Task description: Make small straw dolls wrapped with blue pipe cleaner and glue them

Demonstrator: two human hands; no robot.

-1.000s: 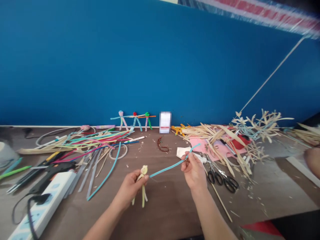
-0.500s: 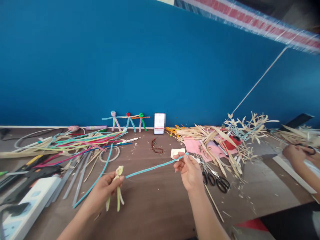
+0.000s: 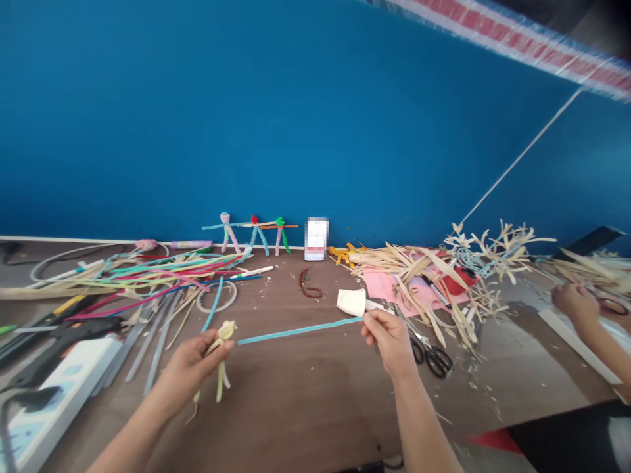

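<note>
My left hand (image 3: 190, 364) is closed around a small pale yellow pipe-cleaner figure (image 3: 221, 358), gripping it just below its looped head while the legs dangle. A light blue pipe cleaner (image 3: 296, 330) runs taut from the figure's neck to my right hand (image 3: 389, 340), which pinches its far end. Both hands hover over the brown table (image 3: 305, 407). Three finished stick figures (image 3: 254, 231) stand against the blue wall behind.
Coloured pipe cleaners (image 3: 148, 279) lie heaped at left, beside a white power strip (image 3: 44, 394) and black tools. Black scissors (image 3: 431, 358), a cream scrap (image 3: 351, 301) and a pile of dry straw strips (image 3: 444, 276) lie at right. Another person's hand (image 3: 574, 302) works at far right.
My hands moved apart, pulling the blue pipe cleaner straight and nearly level; my right hand slid to its very end. The view shifted slightly.
</note>
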